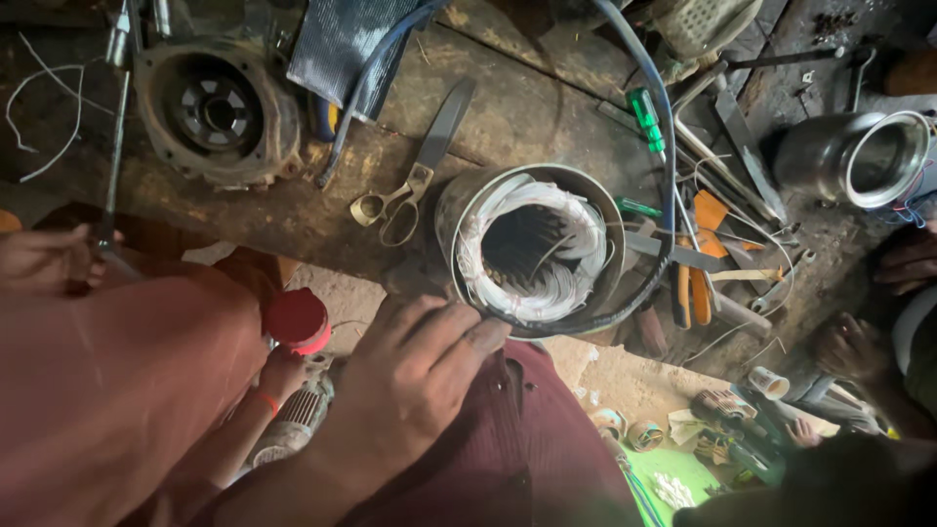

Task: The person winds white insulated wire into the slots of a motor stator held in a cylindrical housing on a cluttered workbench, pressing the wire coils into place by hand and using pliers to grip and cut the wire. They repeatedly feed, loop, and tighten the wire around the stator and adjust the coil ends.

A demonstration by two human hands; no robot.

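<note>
Centre frame: my right hand rests fingers, ungripped, on motor stator rim at bench edge. Left hand, far left, grip unclear. Risk I judge: stator tips off edge; windings snag.

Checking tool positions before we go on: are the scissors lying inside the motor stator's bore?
No, the scissors lie on the wooden bench to the left of the stator, outside its bore.
</note>
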